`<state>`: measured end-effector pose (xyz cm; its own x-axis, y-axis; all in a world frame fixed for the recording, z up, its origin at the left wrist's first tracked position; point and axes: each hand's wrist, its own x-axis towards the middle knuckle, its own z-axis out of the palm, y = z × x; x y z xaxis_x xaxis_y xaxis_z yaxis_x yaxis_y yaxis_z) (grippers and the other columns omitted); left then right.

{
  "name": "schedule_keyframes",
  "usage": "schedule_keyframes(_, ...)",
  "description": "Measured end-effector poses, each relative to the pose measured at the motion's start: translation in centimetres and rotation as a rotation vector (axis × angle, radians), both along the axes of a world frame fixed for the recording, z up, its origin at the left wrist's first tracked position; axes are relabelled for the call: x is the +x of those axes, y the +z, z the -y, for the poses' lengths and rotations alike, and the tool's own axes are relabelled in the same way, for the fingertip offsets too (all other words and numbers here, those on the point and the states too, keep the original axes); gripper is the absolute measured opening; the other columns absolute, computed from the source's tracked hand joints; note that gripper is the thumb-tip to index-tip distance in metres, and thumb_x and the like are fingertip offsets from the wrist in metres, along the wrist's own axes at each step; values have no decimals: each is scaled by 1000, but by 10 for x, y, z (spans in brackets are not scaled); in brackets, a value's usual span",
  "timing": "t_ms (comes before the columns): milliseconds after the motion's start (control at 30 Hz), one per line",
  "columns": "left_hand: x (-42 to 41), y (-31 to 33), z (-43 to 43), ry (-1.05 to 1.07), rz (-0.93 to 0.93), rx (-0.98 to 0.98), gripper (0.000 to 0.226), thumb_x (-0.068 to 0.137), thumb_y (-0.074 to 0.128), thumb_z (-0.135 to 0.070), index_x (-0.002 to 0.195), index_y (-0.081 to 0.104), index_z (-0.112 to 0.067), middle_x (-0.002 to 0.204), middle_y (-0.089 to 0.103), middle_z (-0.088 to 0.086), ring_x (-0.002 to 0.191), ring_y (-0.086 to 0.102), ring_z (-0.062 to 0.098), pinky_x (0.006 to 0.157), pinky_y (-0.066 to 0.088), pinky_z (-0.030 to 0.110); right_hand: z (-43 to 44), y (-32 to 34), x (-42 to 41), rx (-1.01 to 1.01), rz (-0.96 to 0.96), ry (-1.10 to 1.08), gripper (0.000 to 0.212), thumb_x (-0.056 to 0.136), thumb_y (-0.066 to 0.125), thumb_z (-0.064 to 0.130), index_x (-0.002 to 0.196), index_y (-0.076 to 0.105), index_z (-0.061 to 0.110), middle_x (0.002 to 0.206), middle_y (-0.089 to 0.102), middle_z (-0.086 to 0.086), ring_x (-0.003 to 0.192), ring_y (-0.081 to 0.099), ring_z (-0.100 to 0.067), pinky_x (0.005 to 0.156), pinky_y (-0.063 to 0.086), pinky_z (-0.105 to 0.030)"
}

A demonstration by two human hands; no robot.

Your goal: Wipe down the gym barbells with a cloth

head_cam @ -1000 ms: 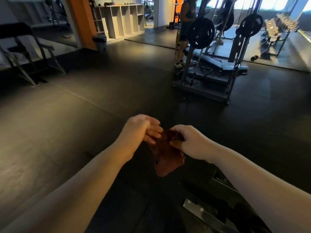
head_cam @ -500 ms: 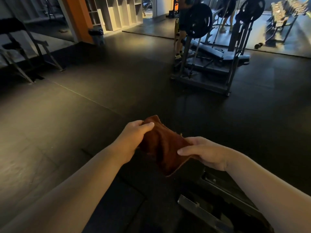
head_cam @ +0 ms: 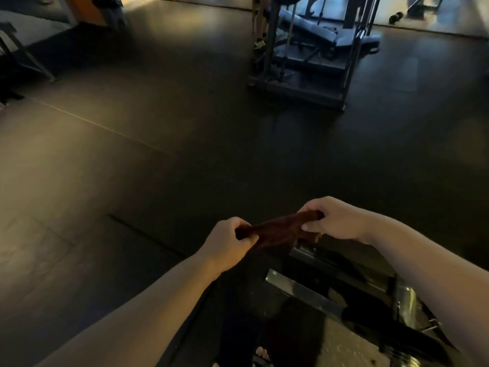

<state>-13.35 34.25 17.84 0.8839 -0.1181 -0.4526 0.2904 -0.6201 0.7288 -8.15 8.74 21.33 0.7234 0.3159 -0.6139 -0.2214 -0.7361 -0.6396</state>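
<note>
A dark reddish-brown cloth (head_cam: 277,230) is stretched between both hands, folded into a narrow band, held in the air over the dark gym floor. My left hand (head_cam: 227,243) pinches its left end with curled fingers. My right hand (head_cam: 336,217) grips its right end, thumb underneath. No barbell bar shows plainly; only a rack far off and dark equipment below my arms.
A metal rack with a bench (head_cam: 312,56) stands at the upper right, a person's leg (head_cam: 260,25) beside it. Dark metal gym equipment with shiny rails (head_cam: 325,300) lies just below my hands. A chair frame (head_cam: 18,56) sits at the far left. My foot (head_cam: 262,353) shows at the bottom.
The cloth went from a bunched lump to a spread sheet to a narrow folded band. My hands moved apart and the view tilted down toward the floor.
</note>
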Motion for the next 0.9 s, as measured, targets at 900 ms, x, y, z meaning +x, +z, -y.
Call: schedule_keyframes(900, 10, -214, 151, 796, -871, -524, 33, 104, 54, -24, 136, 49, -23, 116, 64, 9, 99, 70, 22, 93, 59, 42, 55, -234, 48, -346, 73, -334, 35, 105, 54, 27, 139, 53, 20, 124, 63, -4, 106, 61, -18, 88, 49, -33)
